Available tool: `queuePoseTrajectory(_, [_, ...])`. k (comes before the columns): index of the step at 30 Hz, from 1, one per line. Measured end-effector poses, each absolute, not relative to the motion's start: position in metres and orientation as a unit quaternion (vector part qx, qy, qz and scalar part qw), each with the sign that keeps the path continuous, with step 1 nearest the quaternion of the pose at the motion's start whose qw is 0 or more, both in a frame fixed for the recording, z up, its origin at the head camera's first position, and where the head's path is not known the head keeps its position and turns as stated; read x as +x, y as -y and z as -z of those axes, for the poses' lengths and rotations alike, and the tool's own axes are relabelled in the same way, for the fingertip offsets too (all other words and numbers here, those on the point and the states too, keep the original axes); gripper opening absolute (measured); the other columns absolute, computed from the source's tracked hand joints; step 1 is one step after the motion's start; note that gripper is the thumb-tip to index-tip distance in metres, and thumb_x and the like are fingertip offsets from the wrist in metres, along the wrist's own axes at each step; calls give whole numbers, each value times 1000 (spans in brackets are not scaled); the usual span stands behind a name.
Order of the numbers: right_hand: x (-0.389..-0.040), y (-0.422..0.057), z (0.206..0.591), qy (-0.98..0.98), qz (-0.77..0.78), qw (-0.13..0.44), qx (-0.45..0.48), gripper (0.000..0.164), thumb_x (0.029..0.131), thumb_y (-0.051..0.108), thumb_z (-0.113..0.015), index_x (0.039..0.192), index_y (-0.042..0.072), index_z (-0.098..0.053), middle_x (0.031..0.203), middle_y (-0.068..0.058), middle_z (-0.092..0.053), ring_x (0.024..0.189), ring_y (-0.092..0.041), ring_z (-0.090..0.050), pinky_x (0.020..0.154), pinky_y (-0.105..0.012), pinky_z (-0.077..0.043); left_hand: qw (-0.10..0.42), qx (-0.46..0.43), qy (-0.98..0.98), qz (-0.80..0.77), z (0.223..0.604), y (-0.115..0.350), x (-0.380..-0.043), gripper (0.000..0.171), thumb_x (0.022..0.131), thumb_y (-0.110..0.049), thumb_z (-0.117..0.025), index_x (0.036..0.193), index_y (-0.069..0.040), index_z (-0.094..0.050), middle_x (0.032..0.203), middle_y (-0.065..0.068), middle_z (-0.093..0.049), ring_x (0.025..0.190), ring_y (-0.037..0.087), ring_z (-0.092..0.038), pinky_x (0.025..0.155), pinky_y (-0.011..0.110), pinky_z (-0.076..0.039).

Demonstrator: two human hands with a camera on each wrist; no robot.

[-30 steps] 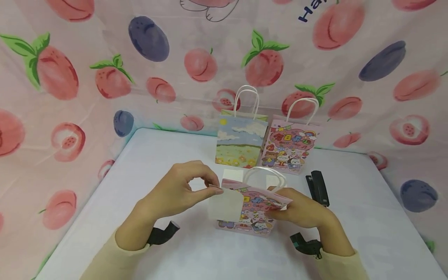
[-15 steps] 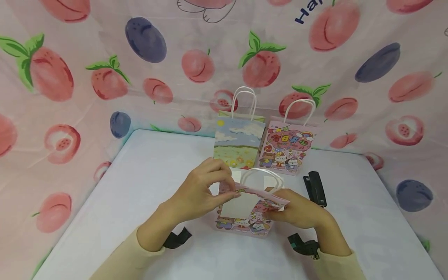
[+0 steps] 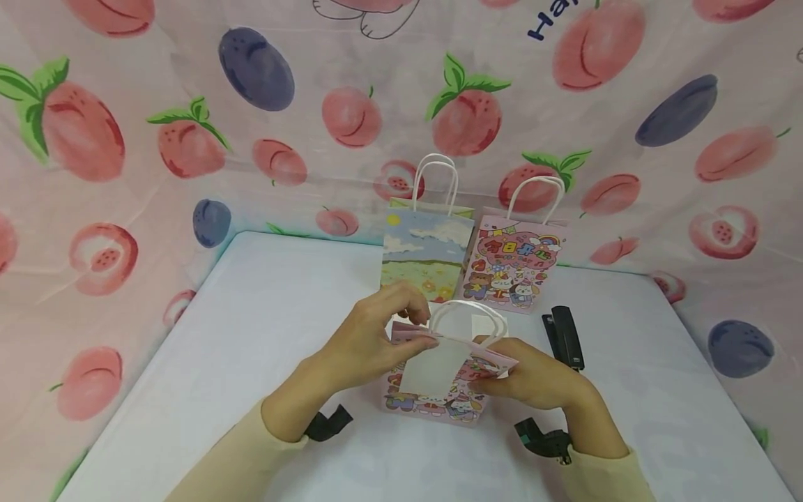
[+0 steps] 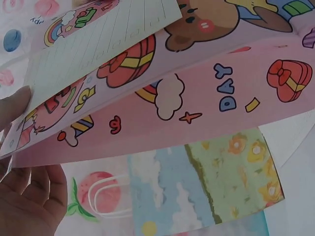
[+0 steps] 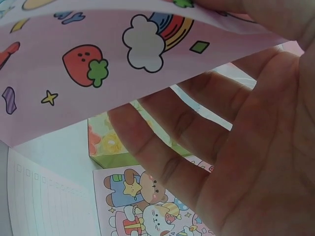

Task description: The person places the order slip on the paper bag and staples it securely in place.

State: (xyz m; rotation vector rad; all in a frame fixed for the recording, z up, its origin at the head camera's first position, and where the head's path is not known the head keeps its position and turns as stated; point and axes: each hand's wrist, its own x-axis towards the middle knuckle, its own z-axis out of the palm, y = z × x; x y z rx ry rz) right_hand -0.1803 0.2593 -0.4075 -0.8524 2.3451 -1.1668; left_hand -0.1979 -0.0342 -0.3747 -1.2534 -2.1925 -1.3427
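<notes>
A pink cartoon paper gift bag [image 3: 461, 410] with white twisted handles [image 3: 495, 321] stands between my hands. My left hand [image 3: 370, 341] pinches a small white lined sheet of paper [image 3: 433, 371] at the bag's top edge, just left of the handle. The sheet overlaps the bag's front panel; in the left wrist view, the left thumb [image 4: 18, 105] lies on the corner of the lined sheet [image 4: 103, 51]. My right hand [image 3: 539, 373] grips the bag's upper right side, thumb in front and fingers behind, as the fingers [image 5: 167, 142] in the right wrist view show.
A landscape-print paper bag [image 3: 426, 254] and another pink cartoon bag [image 3: 511, 268] stand at the back. Right of them lies a black stapler [image 3: 564, 338]. White paper [image 3: 482, 325] lies behind the front bag on the white table [image 3: 301, 286]. A fruit-print curtain [image 3: 351, 56] hangs behind.
My left hand has carried the sheet rightward, from the bag's left side to the front panel by the handle. The right hand keeps its grip on the bag.
</notes>
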Motion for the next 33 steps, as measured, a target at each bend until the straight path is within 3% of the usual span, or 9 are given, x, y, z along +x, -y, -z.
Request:
queuePoseTrajectory(4, [-181,-260,408,-836,417,191,-301,30,95,21,-76,125,20,-70,121,4,-74,108,-12,-68,96,-25,-56,102,-418,770,472,376,31,-199,32,86,-16,-86,110,-13,-66,100,-3,-68,91,7,-64,80,23,-58])
queuePoseTrajectory(7, [-181,-260,408,-836,419,195,-296,34,95,22,-76,128,21,-68,125,3,-73,113,-11,-68,99,-24,-54,97,-418,774,466,377,29,-200,29,85,-18,-87,110,-12,-72,99,-3,-73,90,6,-67,80,22,-59])
queuePoseTrajectory(12, [-181,-259,408,-834,421,195,-300,39,95,22,-76,132,20,-66,129,2,-72,117,-12,-68,100,-25,-54,125,-449,764,447,377,26,-204,13,86,-21,-86,89,-16,-74,86,-9,-72,77,2,-59,68,16,-51])
queuePoseTrajectory(18, [-175,-259,404,-836,427,177,-295,51,91,24,-82,137,26,-62,133,5,-70,120,-11,-67,99,-26,-55,128,-460,756,448,379,25,-204,19,87,-18,-86,79,-16,-68,79,-10,-67,72,1,-51,62,15,-45])
queuePoseTrajectory(21, [-170,-256,398,-826,458,131,-301,53,89,18,-83,137,25,-63,133,3,-69,120,-13,-66,95,-30,-58,130,-466,753,446,380,24,-203,18,88,-19,-85,80,-17,-69,80,-10,-68,73,1,-53,63,14,-46])
queuePoseTrajectory(25, [-165,-247,389,-812,479,22,-332,47,89,3,-80,131,18,-68,129,-2,-70,120,-16,-66,92,-34,-60,143,-473,752,436,380,25,-202,15,89,-20,-84,82,-18,-71,83,-11,-70,76,1,-56,66,13,-48])
queuePoseTrajectory(29, [-162,-237,383,-813,470,-79,-336,35,87,-4,-79,115,17,-75,115,-2,-76,109,-13,-71,87,-32,-62,157,-474,755,425,378,26,-202,14,88,-21,-84,83,-18,-72,84,-11,-71,77,1,-58,69,14,-49])
queuePoseTrajectory(33, [-160,-231,380,-815,462,-124,-328,27,88,-4,-78,106,16,-79,105,-1,-79,98,-14,-74,84,-27,-61,153,-473,755,428,376,28,-202,13,88,-20,-85,82,-18,-73,85,-11,-71,76,0,-57,68,12,-48])
